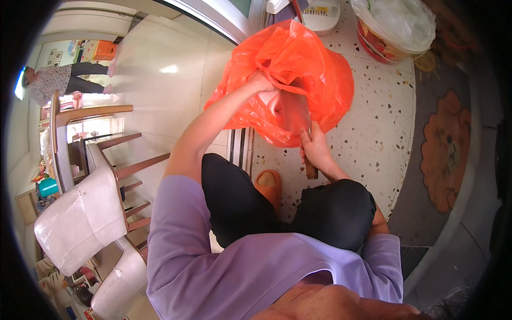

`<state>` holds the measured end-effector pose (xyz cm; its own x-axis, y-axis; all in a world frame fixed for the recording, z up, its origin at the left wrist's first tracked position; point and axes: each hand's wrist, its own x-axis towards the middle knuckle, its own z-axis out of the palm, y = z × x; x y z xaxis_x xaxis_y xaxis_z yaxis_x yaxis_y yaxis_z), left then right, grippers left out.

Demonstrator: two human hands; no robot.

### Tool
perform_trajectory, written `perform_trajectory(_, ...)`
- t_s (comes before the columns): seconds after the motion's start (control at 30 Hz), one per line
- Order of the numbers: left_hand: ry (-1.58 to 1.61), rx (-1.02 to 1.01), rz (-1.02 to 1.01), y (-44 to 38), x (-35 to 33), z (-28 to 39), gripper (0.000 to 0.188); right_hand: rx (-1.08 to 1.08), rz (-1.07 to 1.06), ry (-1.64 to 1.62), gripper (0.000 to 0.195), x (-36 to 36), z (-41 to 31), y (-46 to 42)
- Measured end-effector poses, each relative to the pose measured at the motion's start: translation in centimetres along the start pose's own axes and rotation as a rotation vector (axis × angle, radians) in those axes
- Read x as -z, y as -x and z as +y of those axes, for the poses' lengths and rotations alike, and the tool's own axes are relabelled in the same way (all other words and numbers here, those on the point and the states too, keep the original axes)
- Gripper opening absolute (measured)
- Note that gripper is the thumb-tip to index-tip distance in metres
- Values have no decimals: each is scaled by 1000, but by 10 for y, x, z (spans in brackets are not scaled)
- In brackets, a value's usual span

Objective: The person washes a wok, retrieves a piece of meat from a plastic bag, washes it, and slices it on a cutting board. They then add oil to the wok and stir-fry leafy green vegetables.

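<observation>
My right hand (316, 148) grips the wooden handle (311, 171) of a cleaver, whose broad metal blade (295, 113) reaches into the mouth of a big red plastic bag (332, 84). At the bag's opening, left of the blade, is my left hand (262, 83); red film covers its fingers, so what they grasp is hidden. Something pale pinkish (270, 100) shows in the bag beside the blade, too covered to identify. The bag rests on the speckled floor in front of my knees.
A bucket (384, 44) lined with clear plastic stands at the upper right, near a dustpan (321, 16). A patterned mat (446, 152) lies to the right. Left are a sliding-door track (239, 148), chairs (86, 208) and, farther off, a standing person (54, 82).
</observation>
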<state>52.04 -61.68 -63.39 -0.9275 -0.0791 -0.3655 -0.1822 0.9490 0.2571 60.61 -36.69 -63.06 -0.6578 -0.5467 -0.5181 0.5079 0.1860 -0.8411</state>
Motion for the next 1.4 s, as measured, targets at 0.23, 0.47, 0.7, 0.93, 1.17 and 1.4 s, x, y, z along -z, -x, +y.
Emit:
perform_trajectory(0.23,-142,-12,-121,-12,-4,-3,77,-26,-6,35,19,4,-5,5)
perform_trajectory(0.47,-176,-78,-104,-22,-19,-22,70,-13,-13,34,19,3,-2,4)
perform_trajectory(0.7,-138,-60,-76,-26,-18,-25,68,-79,-103,-155,16,7,-4,11)
perform_trajectory(0.93,-91,-62,-43,-30,-21,-28,66,-153,-149,-190,16,1,-6,21)
perform_trajectory(1.17,-31,-54,6,-28,-30,-39,64,-142,-201,-293,16,-16,22,15)
perform_trajectory(1.4,-4,-52,31,-26,-35,-38,64,-136,-171,-224,17,-25,21,1)
